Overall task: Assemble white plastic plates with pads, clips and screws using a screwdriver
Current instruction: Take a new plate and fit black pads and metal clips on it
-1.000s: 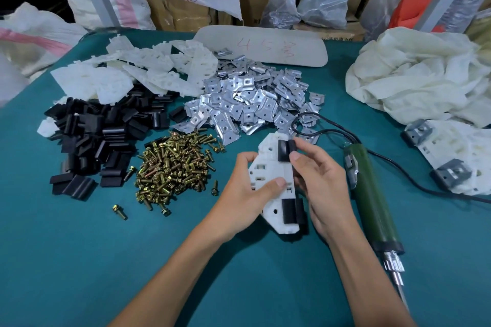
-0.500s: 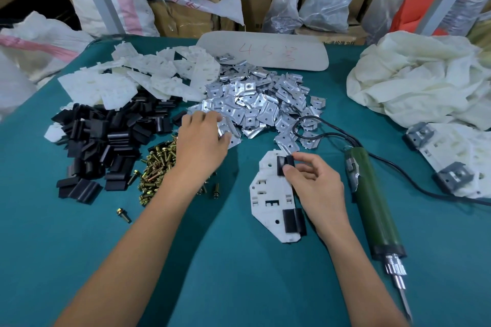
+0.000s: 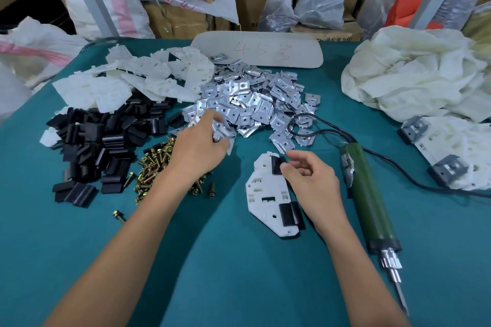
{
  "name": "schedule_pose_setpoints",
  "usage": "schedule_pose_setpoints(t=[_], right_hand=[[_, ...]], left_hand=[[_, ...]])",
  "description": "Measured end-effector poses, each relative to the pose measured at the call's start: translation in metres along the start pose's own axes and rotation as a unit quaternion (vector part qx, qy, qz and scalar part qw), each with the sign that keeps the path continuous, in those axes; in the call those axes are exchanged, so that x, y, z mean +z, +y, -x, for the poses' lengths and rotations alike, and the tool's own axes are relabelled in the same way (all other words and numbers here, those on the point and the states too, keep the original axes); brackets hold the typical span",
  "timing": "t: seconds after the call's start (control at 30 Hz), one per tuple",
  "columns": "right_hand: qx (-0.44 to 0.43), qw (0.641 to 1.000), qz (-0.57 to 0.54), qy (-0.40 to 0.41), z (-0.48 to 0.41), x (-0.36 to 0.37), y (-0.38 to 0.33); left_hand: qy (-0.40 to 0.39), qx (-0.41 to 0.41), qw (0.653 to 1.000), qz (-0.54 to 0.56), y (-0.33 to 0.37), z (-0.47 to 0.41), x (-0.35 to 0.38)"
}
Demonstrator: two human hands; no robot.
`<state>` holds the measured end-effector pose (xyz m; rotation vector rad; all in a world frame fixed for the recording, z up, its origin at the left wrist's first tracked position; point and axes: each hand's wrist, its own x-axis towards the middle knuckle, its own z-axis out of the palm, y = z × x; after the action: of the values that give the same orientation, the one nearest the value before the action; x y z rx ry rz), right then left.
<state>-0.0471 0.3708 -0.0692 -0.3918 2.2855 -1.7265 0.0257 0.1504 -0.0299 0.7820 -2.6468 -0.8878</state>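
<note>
A white plastic plate point(image 3: 265, 202) lies flat on the teal table in front of me, with one black pad point(image 3: 276, 164) at its top edge and another black pad point(image 3: 289, 214) at its lower right. My right hand point(image 3: 310, 183) hovers over the plate's right side, fingers loosely curled, thumb tip touching the upper pad's edge. My left hand point(image 3: 202, 146) reaches into the near edge of the metal clip pile point(image 3: 252, 103) and pinches a metal clip point(image 3: 221, 131). The green electric screwdriver point(image 3: 366, 194) lies to the right of my right hand, bit toward me.
Brass screws point(image 3: 151, 167) lie heaped under my left wrist, black pads point(image 3: 101, 141) to their left, loose white plates point(image 3: 148, 79) behind. Assembled plates point(image 3: 457, 151) and a white bag point(image 3: 414, 74) sit at the right. The screwdriver's cable loops by the clips.
My left hand let go of the plate and moved up-left to the clip pile, where it now pinches a clip. The plate was set flat; my right hand's fingers loosened on the upper pad.
</note>
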Motion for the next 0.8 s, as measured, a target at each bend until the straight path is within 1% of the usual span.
schedule_pose_setpoints(t=[0.1,0.17,0.23,0.43,0.57,0.8], right_hand=[[-0.002,1.0,0.004,0.0,0.001,0.001,0.0],[-0.001,1.0,0.006,-0.001,0.0,0.0,-0.001],[0.001,1.0,0.01,-0.003,0.0,0.0,-0.001],[0.003,1.0,0.022,-0.006,-0.001,-0.001,-0.001],[0.004,1.0,0.022,-0.005,-0.001,-0.001,0.0],[0.006,1.0,0.026,-0.01,-0.003,-0.001,0.001]], left_hand=[[-0.072,0.027,0.994,-0.079,-0.001,0.004,-0.01],[-0.115,0.027,0.99,-0.081,-0.002,0.004,-0.017],[-0.151,0.046,0.984,-0.084,-0.005,0.005,-0.022],[-0.194,0.126,0.964,-0.133,-0.007,0.004,-0.021],[-0.223,0.17,0.938,-0.202,-0.001,0.003,-0.015],[-0.284,0.218,0.896,-0.264,0.018,-0.016,-0.009]])
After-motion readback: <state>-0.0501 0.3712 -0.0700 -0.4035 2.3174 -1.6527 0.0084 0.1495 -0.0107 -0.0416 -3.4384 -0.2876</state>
